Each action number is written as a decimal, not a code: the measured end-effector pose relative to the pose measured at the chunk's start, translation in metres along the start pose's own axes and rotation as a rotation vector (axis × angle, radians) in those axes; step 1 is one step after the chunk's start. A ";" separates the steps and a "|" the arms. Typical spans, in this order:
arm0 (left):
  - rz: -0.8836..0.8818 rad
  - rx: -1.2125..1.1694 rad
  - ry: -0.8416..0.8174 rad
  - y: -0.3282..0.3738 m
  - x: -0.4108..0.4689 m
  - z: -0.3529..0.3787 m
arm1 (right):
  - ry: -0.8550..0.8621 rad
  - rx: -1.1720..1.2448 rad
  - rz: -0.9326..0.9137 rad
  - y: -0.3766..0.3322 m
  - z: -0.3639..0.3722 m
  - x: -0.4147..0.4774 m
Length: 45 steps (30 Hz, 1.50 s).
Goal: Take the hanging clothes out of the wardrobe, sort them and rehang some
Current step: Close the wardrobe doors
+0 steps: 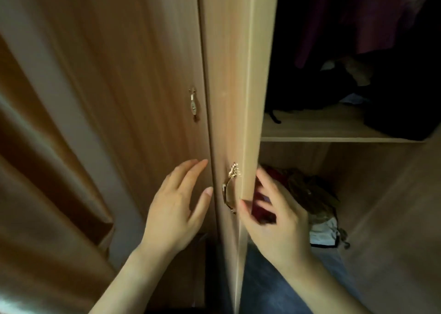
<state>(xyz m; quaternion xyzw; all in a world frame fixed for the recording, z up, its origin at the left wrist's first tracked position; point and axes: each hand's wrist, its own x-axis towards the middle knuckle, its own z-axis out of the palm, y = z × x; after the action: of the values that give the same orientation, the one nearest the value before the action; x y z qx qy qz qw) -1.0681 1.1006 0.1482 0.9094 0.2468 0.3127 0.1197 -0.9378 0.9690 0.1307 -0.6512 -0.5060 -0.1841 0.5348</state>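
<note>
The right hand (274, 216) was blurred at the fingers (266, 182), its hold on the door (229, 99) unclear. The hanging clothes (358, 15) ran off the top, too dark to tell apart.

Half-open door (229, 87) blocks centre; right of it open. Shelf (334, 139) splits the gap, clothes bundle (315, 199) fills lower left.

Closed door (131, 75) left, open door (229, 75) centre, shelf (322, 130) right, clothes (307, 94) on shelf

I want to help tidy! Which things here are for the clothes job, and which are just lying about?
For the job: wardrobe door, hanging clothes, left hand, right hand.
Just lying about: curtain, dark pile on the shelf, crumpled bundle below it.
</note>
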 end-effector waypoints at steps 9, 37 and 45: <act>0.357 -0.031 -0.036 0.086 0.095 0.086 | 0.117 -0.050 0.154 0.098 -0.082 0.029; 0.424 0.442 0.360 0.098 0.334 0.268 | -0.020 0.162 0.242 0.386 -0.091 0.210; 0.365 0.116 0.167 0.121 0.322 0.255 | 0.023 -0.071 0.337 0.369 -0.100 0.198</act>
<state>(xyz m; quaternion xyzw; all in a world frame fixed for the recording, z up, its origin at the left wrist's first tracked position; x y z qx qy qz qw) -0.6431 1.1503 0.1596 0.9154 0.1044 0.3886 -0.0122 -0.5084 1.0034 0.1334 -0.7432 -0.3768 -0.1171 0.5404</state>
